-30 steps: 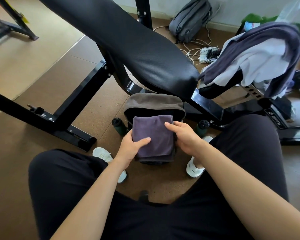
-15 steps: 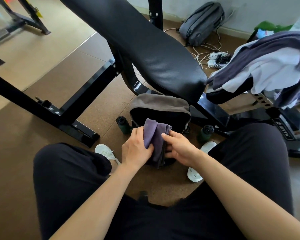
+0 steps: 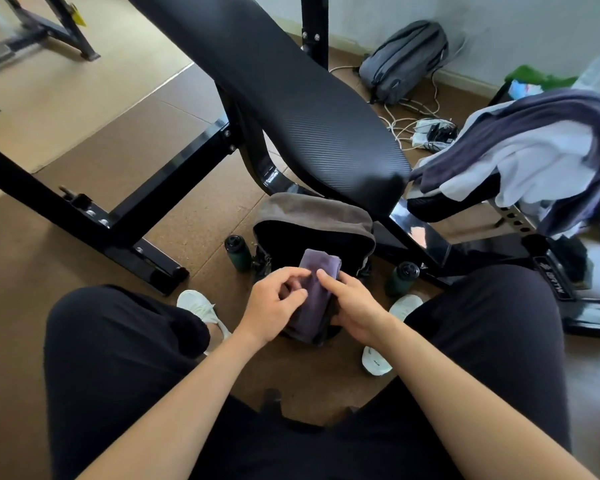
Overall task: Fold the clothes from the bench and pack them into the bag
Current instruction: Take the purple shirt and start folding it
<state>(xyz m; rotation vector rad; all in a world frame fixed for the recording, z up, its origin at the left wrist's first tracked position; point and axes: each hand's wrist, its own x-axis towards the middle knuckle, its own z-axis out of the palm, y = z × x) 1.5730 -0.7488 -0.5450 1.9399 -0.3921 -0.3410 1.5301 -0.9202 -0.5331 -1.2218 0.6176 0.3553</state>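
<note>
Lowering the cloth (image 3: 315, 289) into the bag (image 3: 312, 211), left hand (image 3: 273, 306) and right hand (image 3: 355, 308) pinch it.

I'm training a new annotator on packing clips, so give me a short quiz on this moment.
1. True or false: the folded purple cloth lies on the bench pad.
2. How many dark bottles flank the open bag? A one, B two, C four.
3. Where are the unfolded clothes?
Key: 1 false: it is at the bag's mouth, held by the left hand and right hand. 2 B. 3 Draped over the bench part on the right.
</note>
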